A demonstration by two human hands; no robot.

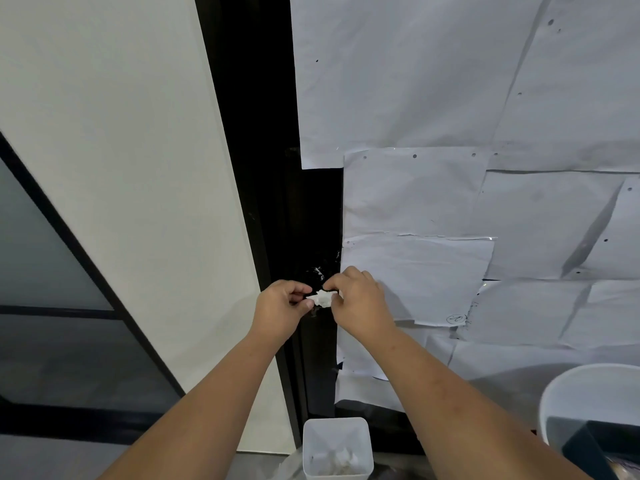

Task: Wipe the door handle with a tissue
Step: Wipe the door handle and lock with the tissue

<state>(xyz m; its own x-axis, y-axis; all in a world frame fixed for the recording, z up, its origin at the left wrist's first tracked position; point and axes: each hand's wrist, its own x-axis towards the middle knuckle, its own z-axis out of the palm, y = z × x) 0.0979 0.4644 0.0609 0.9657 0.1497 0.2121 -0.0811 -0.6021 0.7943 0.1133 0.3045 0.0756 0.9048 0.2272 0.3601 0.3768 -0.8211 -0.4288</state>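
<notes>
Both hands, left [282, 306] & right [356, 301], pinch tissue [322, 298] mid-frame at dark door [311, 209]; paper sheets [450, 98] cover right, white wall [121, 150] left, bin [337, 448] below.

tissue [322, 298]: small, white, crumpled wad | pose: stretched sideways, pinched at both ends | place: between left-hand fingers [300, 295] and right-hand fingers [335, 284] | door handle: just behind fingers, dark, too dim to make out
</notes>
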